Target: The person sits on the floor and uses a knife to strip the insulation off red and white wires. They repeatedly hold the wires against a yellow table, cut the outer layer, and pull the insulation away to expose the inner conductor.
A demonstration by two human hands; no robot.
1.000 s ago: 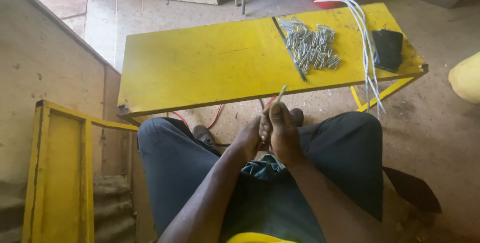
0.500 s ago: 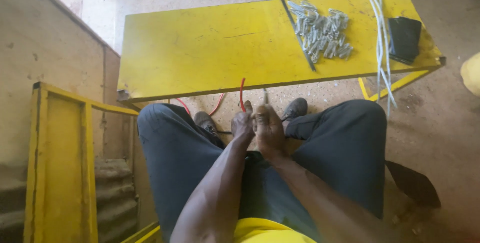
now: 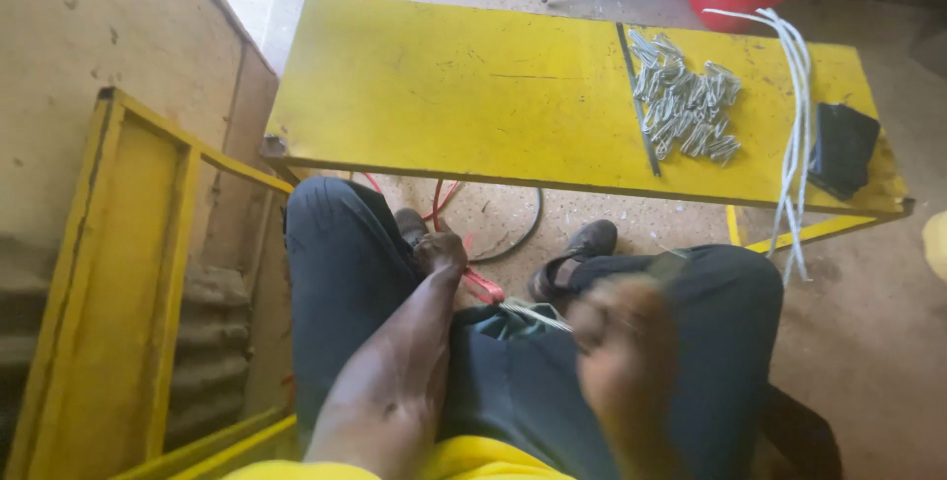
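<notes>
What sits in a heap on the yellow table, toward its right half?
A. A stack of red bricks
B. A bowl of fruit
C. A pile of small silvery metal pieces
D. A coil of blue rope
C: a pile of small silvery metal pieces lies on the yellow table, left of the white wires.

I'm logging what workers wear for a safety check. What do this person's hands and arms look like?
Both arms are bare to above the elbow: no gloves, sleeves, watch or rings visible. The left hand shows clearly; the right hand is motion-blurred. A yellow shirt hem shows at the frame's bottom.
</notes>
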